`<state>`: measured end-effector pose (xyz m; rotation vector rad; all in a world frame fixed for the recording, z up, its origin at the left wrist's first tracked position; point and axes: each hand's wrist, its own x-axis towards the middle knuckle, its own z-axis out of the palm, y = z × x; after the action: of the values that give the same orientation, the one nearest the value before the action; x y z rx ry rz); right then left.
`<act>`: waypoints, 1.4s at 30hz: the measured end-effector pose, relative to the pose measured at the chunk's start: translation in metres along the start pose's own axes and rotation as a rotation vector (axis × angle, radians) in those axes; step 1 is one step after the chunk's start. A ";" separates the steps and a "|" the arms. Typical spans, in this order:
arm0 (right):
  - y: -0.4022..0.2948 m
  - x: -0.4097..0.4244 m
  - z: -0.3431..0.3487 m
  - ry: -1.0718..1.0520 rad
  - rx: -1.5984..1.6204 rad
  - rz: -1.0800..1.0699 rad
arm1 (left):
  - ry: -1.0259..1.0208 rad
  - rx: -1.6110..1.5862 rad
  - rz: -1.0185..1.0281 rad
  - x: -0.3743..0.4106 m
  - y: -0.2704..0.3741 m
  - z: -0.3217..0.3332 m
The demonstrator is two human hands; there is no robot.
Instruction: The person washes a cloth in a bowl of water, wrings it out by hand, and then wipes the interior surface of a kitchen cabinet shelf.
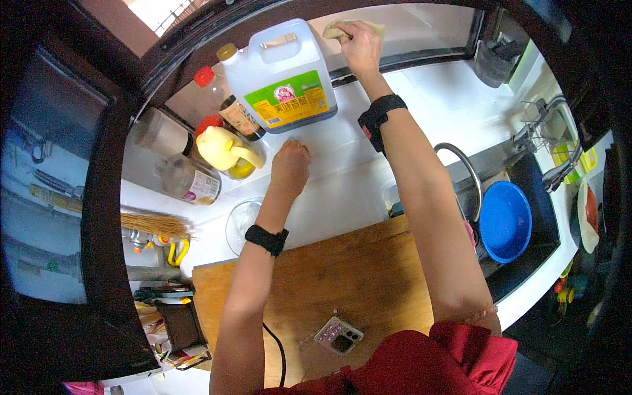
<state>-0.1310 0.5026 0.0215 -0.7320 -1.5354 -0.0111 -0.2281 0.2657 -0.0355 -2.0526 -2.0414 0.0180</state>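
My right hand (363, 47) grips a pale yellow-green cloth (353, 28) against the glass pane behind the counter. My left hand (291, 165) rests curled on the white counter just below a large plastic jug (289, 74) with a green and yellow label; no object shows in it. To the left of that hand stand a yellow animal-shaped lid or pitcher top (222, 148) on a glass vessel, a dark-labelled bottle (239, 116) and a red-capped bottle (204, 77).
A wooden board (345, 276) bears a phone (339, 335) and a black cable (279, 353). A blue basin (505, 221) sits in the sink at right, beside a curved faucet (466, 163). A clear glass bowl (242, 224), a labelled jar (195, 182) and a straw brush (155, 223) are at left.
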 end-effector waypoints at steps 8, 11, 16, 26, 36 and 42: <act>0.035 -0.063 0.011 -0.370 -0.150 0.192 | 0.030 0.008 0.041 0.007 -0.009 0.014; 0.026 -0.052 0.009 -0.537 -0.263 0.255 | -0.008 -0.002 0.012 0.004 -0.003 0.011; -0.021 0.013 -0.002 -0.138 -0.049 0.067 | 0.043 0.012 0.017 0.002 -0.007 0.009; -0.019 -0.023 -0.005 -0.449 -0.189 0.269 | 0.010 -0.040 -0.025 -0.003 -0.004 0.012; 0.016 -0.017 -0.015 -0.162 -0.237 0.364 | -0.015 0.057 -0.003 0.003 0.000 0.002; -0.007 -0.040 0.003 -0.329 -0.216 0.238 | -0.049 -0.012 -0.036 0.006 -0.003 0.006</act>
<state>-0.1403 0.4809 -0.0117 -1.1292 -1.7658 0.1281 -0.2320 0.2728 -0.0396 -2.0416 -2.1120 0.0495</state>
